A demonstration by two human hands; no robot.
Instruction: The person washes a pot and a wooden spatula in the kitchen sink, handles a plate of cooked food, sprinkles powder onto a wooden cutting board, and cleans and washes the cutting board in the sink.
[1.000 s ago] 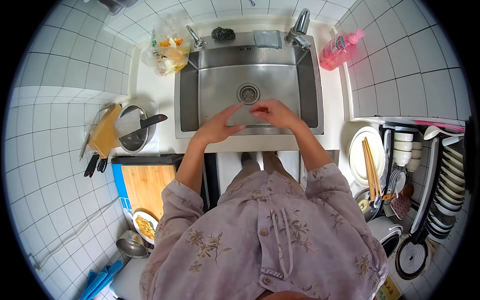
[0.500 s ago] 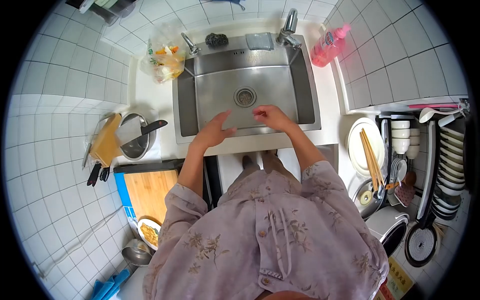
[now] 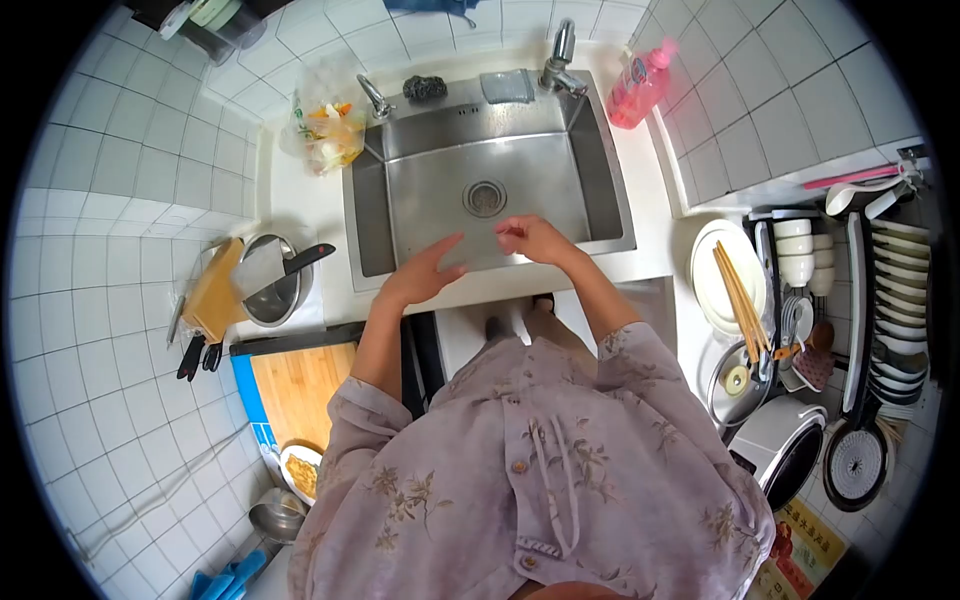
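Both hands hover over the front part of a steel sink (image 3: 500, 160). My left hand (image 3: 425, 274) is at the sink's front left, thumb and fingers apart, holding nothing. My right hand (image 3: 533, 238) is a little to its right, with its fingers curled in; whether anything small is between them is hidden. A gap separates the two hands. Behind them lies the round drain (image 3: 485, 198). A grey cloth (image 3: 507, 87) and a dark scouring pad (image 3: 425, 88) rest on the sink's back ledge, near the main faucet (image 3: 562, 65).
On the left are a bag of scraps (image 3: 332, 135), a metal bowl (image 3: 280, 297) with a knife (image 3: 300, 260) across it, a knife block (image 3: 213, 295) and a cutting board (image 3: 300, 390). A pink bottle (image 3: 637, 88), a plate with chopsticks (image 3: 708, 275) and dish racks stand right.
The view has shifted, so more of the back wall and the lower right shows. My hands remain over the sink's front, a little farther apart than one second ago.
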